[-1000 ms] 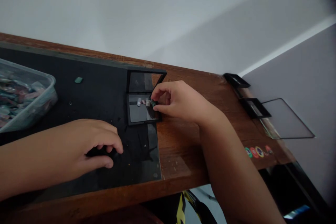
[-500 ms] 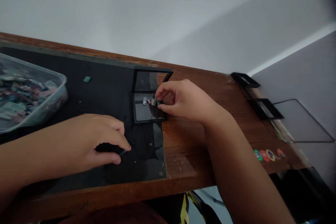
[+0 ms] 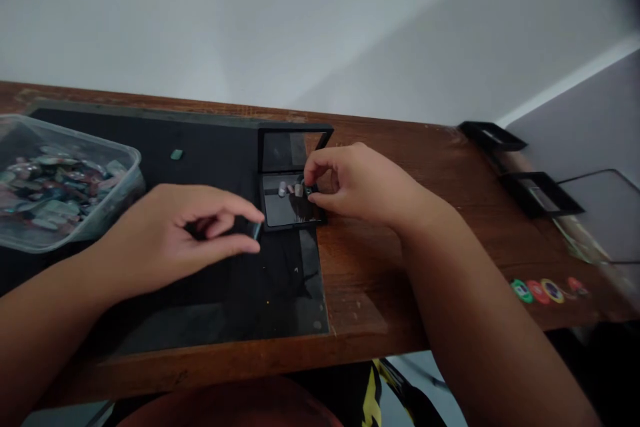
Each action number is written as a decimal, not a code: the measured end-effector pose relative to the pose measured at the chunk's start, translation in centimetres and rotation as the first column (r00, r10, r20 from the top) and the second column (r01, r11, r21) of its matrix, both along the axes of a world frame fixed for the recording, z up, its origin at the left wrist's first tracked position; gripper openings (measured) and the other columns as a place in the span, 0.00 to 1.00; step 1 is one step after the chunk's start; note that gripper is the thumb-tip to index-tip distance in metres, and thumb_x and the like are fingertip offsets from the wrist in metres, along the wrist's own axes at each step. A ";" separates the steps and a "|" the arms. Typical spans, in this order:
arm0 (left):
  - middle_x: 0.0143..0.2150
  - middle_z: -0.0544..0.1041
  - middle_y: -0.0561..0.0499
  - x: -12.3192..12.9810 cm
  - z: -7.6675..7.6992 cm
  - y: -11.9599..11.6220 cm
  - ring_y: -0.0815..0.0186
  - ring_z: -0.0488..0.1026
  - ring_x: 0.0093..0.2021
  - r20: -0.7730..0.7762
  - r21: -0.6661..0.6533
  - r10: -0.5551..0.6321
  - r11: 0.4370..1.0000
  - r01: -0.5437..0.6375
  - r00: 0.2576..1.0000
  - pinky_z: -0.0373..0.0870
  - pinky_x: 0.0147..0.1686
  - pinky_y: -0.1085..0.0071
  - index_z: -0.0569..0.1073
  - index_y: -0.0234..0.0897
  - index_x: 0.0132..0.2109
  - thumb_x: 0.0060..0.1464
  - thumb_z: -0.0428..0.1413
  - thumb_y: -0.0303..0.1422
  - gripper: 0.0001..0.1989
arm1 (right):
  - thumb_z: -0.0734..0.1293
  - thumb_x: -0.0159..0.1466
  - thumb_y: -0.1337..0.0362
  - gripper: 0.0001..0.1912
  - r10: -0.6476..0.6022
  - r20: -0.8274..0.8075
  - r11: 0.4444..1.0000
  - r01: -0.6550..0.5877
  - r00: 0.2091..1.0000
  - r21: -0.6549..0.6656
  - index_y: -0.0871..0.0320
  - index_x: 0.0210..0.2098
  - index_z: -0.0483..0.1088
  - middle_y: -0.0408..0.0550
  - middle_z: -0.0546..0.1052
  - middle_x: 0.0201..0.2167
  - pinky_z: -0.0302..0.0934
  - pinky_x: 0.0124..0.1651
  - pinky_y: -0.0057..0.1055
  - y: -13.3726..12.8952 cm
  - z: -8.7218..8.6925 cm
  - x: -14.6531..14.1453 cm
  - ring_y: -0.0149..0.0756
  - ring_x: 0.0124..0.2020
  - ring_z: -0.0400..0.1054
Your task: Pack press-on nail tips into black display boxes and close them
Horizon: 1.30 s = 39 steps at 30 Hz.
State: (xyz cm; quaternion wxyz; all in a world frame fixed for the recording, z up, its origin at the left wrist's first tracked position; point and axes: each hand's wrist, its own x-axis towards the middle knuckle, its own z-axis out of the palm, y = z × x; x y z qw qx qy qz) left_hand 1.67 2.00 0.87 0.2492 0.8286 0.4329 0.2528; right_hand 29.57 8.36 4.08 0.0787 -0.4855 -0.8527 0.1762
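Note:
A black framed display case [image 3: 295,219] stands open at the right end of the dark mat, its lid panel [image 3: 283,150] tilted up at the back. Several small stones, pale and pinkish, lie in a row on its clear lower panel. My right hand [image 3: 357,183] reaches over the case's right side, thumb and forefinger pinching a small dark green stone [image 3: 309,191] at the end of that row. Left of the case, my left hand [image 3: 170,230] is raised above the mat. Between its thumb and forefinger is a thin blue-green stone [image 3: 257,231], seen nearly edge-on.
A clear plastic tub [image 3: 135,160] of mixed stones stands on the left. One green stone [image 3: 177,155] lies on the dark mat [image 3: 215,147]. Black frames [image 3: 543,193] and round coloured badges [image 3: 537,291] are on the wooden table at the right. A wall runs behind.
My left hand has risen from the mat towards the case, its pinched stone now showing. My right hand stays at the row of stones. The view has shifted a little.

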 end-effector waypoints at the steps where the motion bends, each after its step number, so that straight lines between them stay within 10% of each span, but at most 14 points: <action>1: 0.22 0.64 0.62 0.1 -0.2 0.2 0.74 0.62 0.23 0.042 0.052 0.108 0.993 -0.110 0.993 0.60 0.28 0.74 0.84 0.47 0.46 0.61 0.66 0.44 0.10 | 0.75 0.58 0.73 0.08 -0.006 -0.001 1.000 0.006 1.000 -0.010 0.55 0.34 0.76 0.41 0.79 0.32 0.53 0.37 0.33 0.0 0.0 -0.1 0.33 0.34 0.67; 6: 0.22 0.57 0.62 1.7 -2.1 1.2 0.73 0.58 0.23 0.156 0.020 0.399 0.914 -0.406 0.904 0.61 0.30 0.73 0.84 0.43 0.45 0.58 0.67 0.44 0.13 | 0.74 0.58 0.71 0.07 -0.033 0.055 0.999 0.032 0.998 0.003 0.54 0.36 0.77 0.43 0.81 0.34 0.54 0.37 0.34 0.0 0.1 -0.5 0.36 0.34 0.69; 31: 0.21 0.60 0.61 3.9 -3.0 4.6 0.72 0.55 0.22 0.081 -0.188 0.361 0.921 -0.341 0.929 0.51 0.27 0.71 0.86 0.35 0.44 0.50 0.68 0.51 0.24 | 0.74 0.55 0.69 0.10 0.057 -0.110 0.998 -0.053 0.992 0.044 0.53 0.37 0.78 0.42 0.84 0.38 0.57 0.38 0.33 0.8 -0.4 0.1 0.37 0.38 0.74; 39: 0.21 0.57 0.62 3.3 -2.6 4.4 0.71 0.55 0.23 0.104 -0.188 0.313 0.938 -0.290 0.944 0.53 0.29 0.70 0.85 0.37 0.42 0.50 0.70 0.47 0.19 | 0.66 0.69 0.45 0.22 0.065 -0.520 0.959 0.090 0.852 0.268 0.54 0.27 0.67 0.40 0.68 0.21 0.56 0.33 0.33 0.7 -0.9 0.6 0.31 0.25 0.61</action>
